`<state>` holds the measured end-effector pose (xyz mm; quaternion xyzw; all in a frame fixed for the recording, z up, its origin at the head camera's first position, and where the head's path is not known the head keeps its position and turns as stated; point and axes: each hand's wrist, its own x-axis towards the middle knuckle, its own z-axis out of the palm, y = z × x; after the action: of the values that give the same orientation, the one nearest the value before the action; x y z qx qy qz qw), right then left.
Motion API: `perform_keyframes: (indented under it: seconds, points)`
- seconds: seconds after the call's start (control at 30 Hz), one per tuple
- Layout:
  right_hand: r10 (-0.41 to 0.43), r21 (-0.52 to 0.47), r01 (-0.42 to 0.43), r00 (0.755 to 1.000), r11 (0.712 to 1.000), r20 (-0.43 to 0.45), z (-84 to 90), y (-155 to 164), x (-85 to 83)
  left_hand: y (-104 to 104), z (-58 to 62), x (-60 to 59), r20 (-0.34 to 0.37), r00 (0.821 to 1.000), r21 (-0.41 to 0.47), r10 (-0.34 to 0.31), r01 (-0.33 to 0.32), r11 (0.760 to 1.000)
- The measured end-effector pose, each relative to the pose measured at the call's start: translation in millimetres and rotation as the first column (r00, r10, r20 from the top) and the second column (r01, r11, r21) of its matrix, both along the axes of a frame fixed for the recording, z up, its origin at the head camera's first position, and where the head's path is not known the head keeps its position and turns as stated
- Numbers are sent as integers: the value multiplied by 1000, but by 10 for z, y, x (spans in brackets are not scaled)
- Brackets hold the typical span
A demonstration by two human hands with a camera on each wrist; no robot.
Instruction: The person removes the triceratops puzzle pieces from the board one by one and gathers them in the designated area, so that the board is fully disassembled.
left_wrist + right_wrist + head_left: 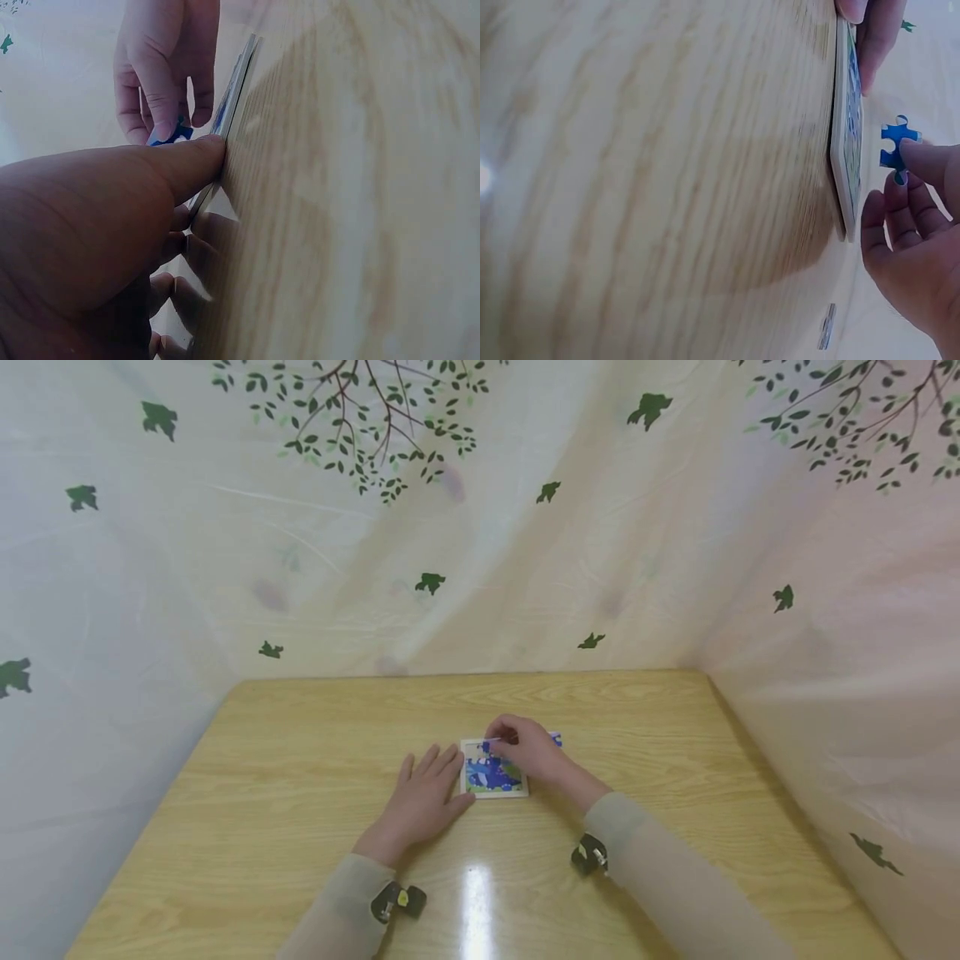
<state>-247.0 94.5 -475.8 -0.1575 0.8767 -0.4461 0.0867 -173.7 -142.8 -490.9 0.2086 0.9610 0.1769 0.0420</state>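
Note:
A small jigsaw puzzle in a pale square tray (495, 794) lies flat on the table, its picture mostly blue with some green along the bottom. My left hand (423, 797) rests at the tray's left side, fingers extended, with the thumb at the near left corner. Over the tray's upper part is my right hand (534, 752), pinching a blue jigsaw piece (900, 139) between thumb and fingers. In the right wrist view that piece is held up, apart from the tray. The right hand hides part of the puzzle's right side in the head view.
Another blue jigsaw piece (557, 739) lies on the wooden table (300, 760) just right of the tray, partly behind the right hand. A pale curtain (480, 568) printed with leaves and branches hangs behind the table and along both sides.

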Motion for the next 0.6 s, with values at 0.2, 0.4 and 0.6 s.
perform_keyframes:
  seconds: [0.2, 0.4, 0.6]
  points:
    - [-15, -25, 15, 1000, 1000, -18, 48, 35, 34, -3, -4, 8, 11, 1000, 2, 4, -4, 1000]
    - [-58, -23, 58, 998, 998, -2, 115, 154, 65, -4, -6, 11, 11, 1000, -1, 4, -4, 1000]
    - [-103, 8, 103, 994, 995, -34, 168, 355, 60, -5, 18, 15, 17, 1000, -2, 6, -6, 1000]
